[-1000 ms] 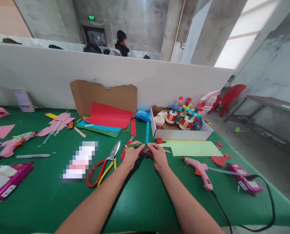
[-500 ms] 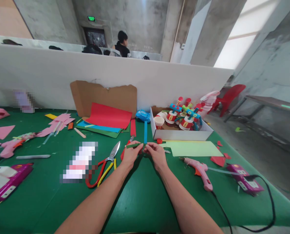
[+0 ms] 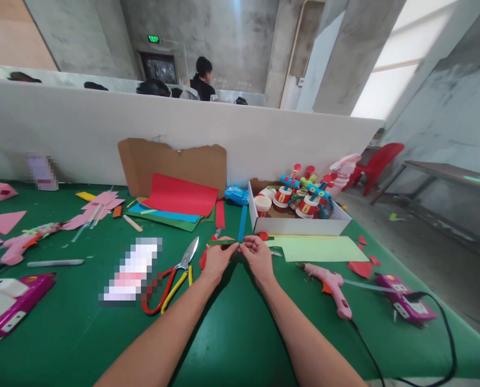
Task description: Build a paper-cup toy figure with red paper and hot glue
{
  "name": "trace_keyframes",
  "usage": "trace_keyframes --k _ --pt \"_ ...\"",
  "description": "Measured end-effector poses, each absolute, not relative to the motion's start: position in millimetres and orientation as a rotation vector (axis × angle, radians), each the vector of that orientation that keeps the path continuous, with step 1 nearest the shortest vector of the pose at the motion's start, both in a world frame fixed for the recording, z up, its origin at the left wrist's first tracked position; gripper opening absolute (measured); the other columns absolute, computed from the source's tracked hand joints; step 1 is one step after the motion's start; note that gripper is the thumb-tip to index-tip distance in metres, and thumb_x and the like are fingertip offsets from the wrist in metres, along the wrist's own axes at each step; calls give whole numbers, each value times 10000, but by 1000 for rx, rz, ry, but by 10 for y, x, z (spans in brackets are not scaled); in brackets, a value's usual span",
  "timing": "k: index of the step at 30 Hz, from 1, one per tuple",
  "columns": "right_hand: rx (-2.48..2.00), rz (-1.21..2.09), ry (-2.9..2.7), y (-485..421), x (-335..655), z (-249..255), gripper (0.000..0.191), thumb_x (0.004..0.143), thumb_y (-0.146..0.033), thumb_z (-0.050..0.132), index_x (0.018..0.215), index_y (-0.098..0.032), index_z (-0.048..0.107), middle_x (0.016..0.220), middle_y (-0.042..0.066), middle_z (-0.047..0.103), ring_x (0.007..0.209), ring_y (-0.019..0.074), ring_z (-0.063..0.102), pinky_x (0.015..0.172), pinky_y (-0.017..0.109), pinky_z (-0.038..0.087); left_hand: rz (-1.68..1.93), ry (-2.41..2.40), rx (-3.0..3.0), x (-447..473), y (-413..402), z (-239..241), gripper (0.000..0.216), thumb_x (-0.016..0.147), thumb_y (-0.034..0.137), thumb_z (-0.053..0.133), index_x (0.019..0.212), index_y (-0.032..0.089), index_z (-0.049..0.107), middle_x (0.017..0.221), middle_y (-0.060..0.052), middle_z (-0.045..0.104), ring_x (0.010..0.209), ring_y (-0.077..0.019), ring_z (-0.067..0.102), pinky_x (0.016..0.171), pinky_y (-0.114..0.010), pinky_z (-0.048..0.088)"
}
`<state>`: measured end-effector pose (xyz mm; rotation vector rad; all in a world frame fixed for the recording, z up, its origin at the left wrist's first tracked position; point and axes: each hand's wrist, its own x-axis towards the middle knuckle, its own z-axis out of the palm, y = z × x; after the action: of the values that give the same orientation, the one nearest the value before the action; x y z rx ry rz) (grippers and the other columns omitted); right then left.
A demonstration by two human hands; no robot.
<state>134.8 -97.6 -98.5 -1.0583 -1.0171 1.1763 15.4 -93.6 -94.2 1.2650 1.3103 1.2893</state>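
My left hand (image 3: 219, 259) and my right hand (image 3: 258, 257) meet fingertip to fingertip over the middle of the table. A narrow green paper strip (image 3: 220, 242) sticks out leftward across my left fingers. From the pinched fingertips a blue paper strip (image 3: 243, 224) runs away from me, its top leaning a little to the right. Both hands are closed where the strips come together; the fingers hide that joint. Just beyond my left hand lies a red-handled cutter (image 3: 204, 257), partly covered. Scissors (image 3: 180, 274) with red and yellow handles rest open to the left.
A white box (image 3: 300, 226) holds paper-cup figures. Pale green paper (image 3: 324, 249), a pink glue gun (image 3: 330, 285) with its cord and a purple power strip (image 3: 405, 298) lie on the right. Red sheet paper (image 3: 183, 193) tops a coloured stack. Another glue gun (image 3: 20, 246) lies left.
The blue strip's far end has swung slightly to the right. The green strip now lies more level. Both hands stay together, and the view has tipped up slightly.
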Motion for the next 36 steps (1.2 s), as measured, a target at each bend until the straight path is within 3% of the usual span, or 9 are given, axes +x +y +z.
trace_keyframes --k 11,15,23,36 --pt "-1118 1229 -1108 -945 1435 -926 282 549 -350 775 722 -188 623 600 -36 621 550 119 583 574 253 484 1286 1304 1396 151 -960 -880 110 705 256 602 598 240 585 495 37 529 503 -150 500 542 -264 391" --pt "-1139 1233 -1111 -936 1477 -895 303 513 -396 810 643 -189 630 566 -34 616 512 129 574 544 269 478 1297 1238 1335 149 -937 -907 96 677 293 654 615 238 605 526 33 547 496 -148 494 527 -266 380" --pt "-1076 1394 -906 -996 1380 -890 401 467 -422 862 669 -175 619 592 -21 638 550 127 588 627 283 513 1277 1072 1080 196 -872 -1025 367 585 483 733 625 182 526 565 35 559 555 -126 536 552 -248 432" --pt "-1084 1404 -922 -985 1378 -908 440 466 -469 863 672 -170 615 587 -28 628 538 110 575 604 259 502 1246 1117 1066 153 -874 -1012 385 572 491 750 589 173 533 517 34 552 519 -116 526 541 -248 406"
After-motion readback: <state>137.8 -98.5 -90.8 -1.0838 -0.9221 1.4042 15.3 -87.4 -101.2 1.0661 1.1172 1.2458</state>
